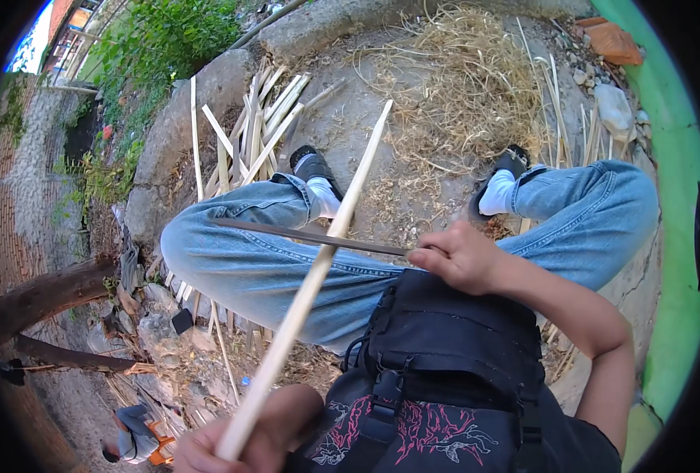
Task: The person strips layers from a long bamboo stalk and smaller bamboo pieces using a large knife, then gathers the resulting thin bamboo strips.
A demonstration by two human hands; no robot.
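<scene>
A long, pale bamboo strip (287,335) slants from my lower left up past my knees toward the ground ahead. My left hand (269,437) is closed round its near end. My right hand (462,258) rests by my lap, fingers wrapped round the near end of a long, dark knife (271,229). Its narrow blade points left and crosses the strip at about mid-length, against it. The handle is mostly hidden in my fist.
Curly shavings (484,87) lie heaped between and beyond my feet. Several split strips (267,118) are piled beyond my left foot. A black bag (452,323) sits on my lap. A green wall (673,236) stands to the right; another person (135,433) is at the lower left.
</scene>
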